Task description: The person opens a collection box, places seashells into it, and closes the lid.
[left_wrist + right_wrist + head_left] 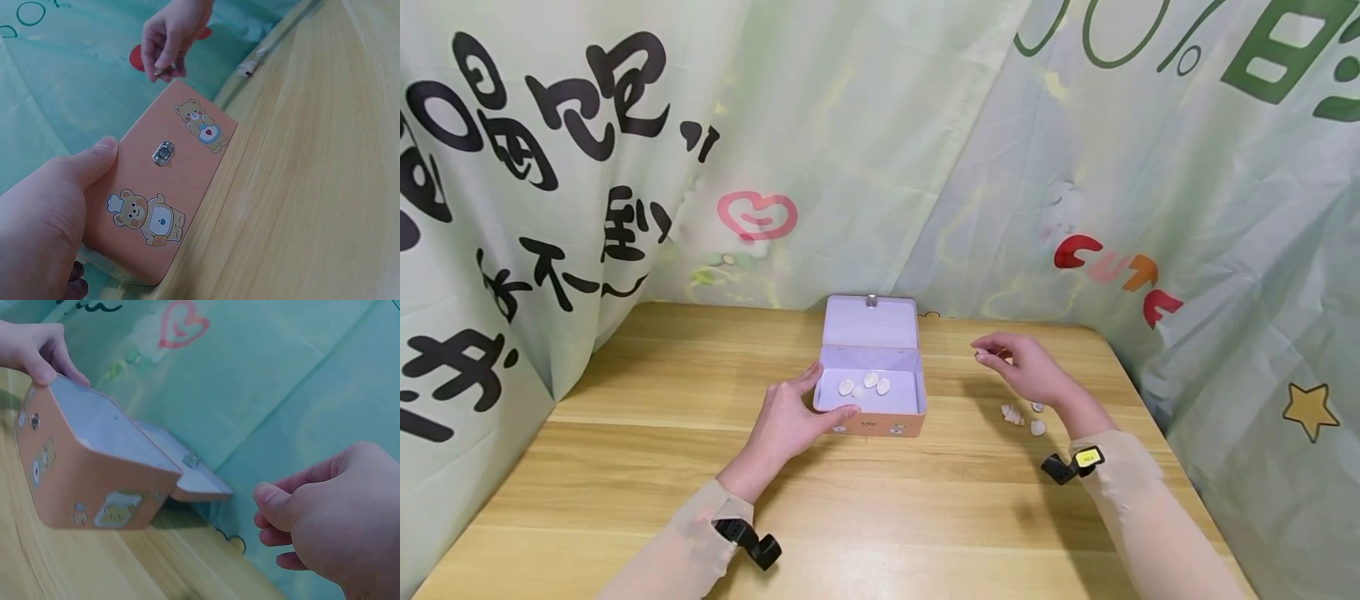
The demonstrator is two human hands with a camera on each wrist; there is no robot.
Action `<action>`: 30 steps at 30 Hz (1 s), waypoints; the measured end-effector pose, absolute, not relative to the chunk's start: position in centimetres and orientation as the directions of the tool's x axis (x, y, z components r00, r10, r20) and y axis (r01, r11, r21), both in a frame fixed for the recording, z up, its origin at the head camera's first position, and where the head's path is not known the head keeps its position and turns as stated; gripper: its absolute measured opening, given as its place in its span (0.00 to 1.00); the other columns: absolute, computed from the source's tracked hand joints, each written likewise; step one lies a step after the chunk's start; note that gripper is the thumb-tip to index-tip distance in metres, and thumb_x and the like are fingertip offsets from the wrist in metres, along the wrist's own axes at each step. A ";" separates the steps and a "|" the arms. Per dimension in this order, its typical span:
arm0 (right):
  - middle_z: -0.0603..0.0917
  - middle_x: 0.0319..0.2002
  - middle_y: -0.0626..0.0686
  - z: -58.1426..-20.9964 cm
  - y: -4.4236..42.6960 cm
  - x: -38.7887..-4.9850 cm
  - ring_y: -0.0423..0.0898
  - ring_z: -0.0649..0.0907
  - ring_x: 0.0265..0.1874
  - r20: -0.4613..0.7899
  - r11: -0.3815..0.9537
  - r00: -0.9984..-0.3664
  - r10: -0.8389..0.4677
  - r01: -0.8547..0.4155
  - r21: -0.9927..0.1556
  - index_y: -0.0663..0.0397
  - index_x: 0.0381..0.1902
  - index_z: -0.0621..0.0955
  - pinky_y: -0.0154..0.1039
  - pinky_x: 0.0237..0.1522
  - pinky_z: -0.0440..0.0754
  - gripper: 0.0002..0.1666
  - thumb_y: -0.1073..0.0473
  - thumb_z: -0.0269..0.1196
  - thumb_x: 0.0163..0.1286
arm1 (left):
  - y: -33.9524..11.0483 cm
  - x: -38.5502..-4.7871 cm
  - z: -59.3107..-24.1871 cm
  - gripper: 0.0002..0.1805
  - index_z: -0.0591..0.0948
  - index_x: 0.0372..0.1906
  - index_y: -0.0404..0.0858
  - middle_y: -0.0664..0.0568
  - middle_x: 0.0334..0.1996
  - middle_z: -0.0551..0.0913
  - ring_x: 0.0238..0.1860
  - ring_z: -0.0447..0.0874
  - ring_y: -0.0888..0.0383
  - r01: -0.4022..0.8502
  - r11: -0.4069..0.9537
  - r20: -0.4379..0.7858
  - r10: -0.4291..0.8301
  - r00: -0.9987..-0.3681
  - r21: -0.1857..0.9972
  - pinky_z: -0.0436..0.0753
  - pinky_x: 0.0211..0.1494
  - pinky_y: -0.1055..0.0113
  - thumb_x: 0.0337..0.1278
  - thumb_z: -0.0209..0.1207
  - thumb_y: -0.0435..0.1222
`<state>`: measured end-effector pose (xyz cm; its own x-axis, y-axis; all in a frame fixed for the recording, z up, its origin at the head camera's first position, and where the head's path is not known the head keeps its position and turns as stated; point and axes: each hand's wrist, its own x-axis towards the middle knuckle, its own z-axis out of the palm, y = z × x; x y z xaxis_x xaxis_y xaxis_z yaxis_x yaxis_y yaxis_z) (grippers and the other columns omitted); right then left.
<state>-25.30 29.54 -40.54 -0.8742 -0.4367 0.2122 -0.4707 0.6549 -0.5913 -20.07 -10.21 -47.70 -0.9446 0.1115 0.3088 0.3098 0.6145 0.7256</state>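
Note:
A hinged tin box [868,423], orange-pink outside with bear pictures and lilac inside, stands on the table with its lid [870,322] tipped back. My left hand [786,414] grips its left front corner, thumb along the front and fingers at the left side. Several white oval shells [846,387] lie on the box floor. To the right of the box, my right hand [1028,367] is raised over the table, thumb and fingertips pinching a small shell, mostly covered by the fingers. Below that hand lie a spiral shell [1012,414] and a small round shell [1037,427].
Another small shell [1037,407] lies partly behind the right wrist. The wooden table [880,517] runs back to a printed cloth curtain [880,167], which also hangs along both sides. The box's raised lid stands close to the curtain.

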 end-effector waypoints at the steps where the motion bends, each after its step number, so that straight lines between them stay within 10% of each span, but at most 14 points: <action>1: 0.89 0.50 0.60 -40.4 29.2 -25.3 0.54 0.87 0.47 0.210 0.648 -0.871 -0.444 -0.474 -0.596 0.65 0.59 0.85 0.56 0.52 0.83 0.16 0.62 0.62 0.82 | -10.2 -20.1 -47.7 0.61 0.75 0.70 0.28 0.38 0.68 0.75 0.70 0.73 0.41 0.312 0.612 0.310 0.113 -0.944 0.727 0.81 0.31 0.60 0.43 0.75 0.70; 15: 0.89 0.47 0.57 -39.5 25.0 -25.9 0.51 0.85 0.46 0.250 0.562 -0.822 -0.511 -0.540 -0.627 0.65 0.58 0.86 0.53 0.52 0.83 0.14 0.64 0.65 0.79 | -10.2 -20.1 -47.6 0.60 0.76 0.70 0.27 0.39 0.68 0.76 0.69 0.74 0.38 0.319 0.622 0.322 0.112 -0.940 0.715 0.81 0.32 0.58 0.43 0.75 0.70; 19: 0.89 0.46 0.58 -39.6 23.9 -26.0 0.50 0.85 0.44 0.269 0.538 -0.801 -0.535 -0.569 -0.622 0.66 0.56 0.86 0.52 0.52 0.84 0.14 0.66 0.66 0.77 | -10.2 -20.0 -47.5 0.61 0.76 0.70 0.28 0.39 0.69 0.75 0.47 0.89 0.42 0.307 0.622 0.309 0.109 -0.945 0.720 0.80 0.29 0.59 0.43 0.74 0.71; 23: 0.90 0.42 0.53 -39.8 22.8 -26.0 0.48 0.85 0.40 0.281 0.505 -0.781 -0.558 -0.588 -0.631 0.67 0.54 0.87 0.50 0.49 0.85 0.13 0.68 0.69 0.74 | -10.2 -20.0 -47.5 0.63 0.75 0.71 0.28 0.38 0.70 0.74 0.24 0.79 0.57 0.294 0.618 0.291 0.109 -0.951 0.729 0.76 0.26 0.61 0.42 0.73 0.73; 26: 0.89 0.41 0.51 -40.2 22.0 -26.2 0.47 0.85 0.39 0.287 0.487 -0.764 -0.578 -0.605 -0.630 0.68 0.53 0.87 0.49 0.47 0.85 0.13 0.68 0.70 0.72 | -10.1 -20.0 -47.5 0.63 0.75 0.71 0.27 0.38 0.69 0.74 0.28 0.83 0.55 0.298 0.620 0.297 0.109 -0.949 0.726 0.79 0.30 0.61 0.42 0.73 0.73; 30: 0.90 0.42 0.53 -40.5 20.9 -26.2 0.46 0.85 0.39 0.288 0.473 -0.750 -0.595 -0.617 -0.629 0.69 0.53 0.87 0.48 0.48 0.85 0.14 0.68 0.70 0.73 | -10.2 -20.0 -47.6 0.62 0.76 0.70 0.27 0.38 0.68 0.75 0.56 0.86 0.38 0.316 0.621 0.317 0.112 -0.942 0.717 0.86 0.46 0.57 0.42 0.74 0.72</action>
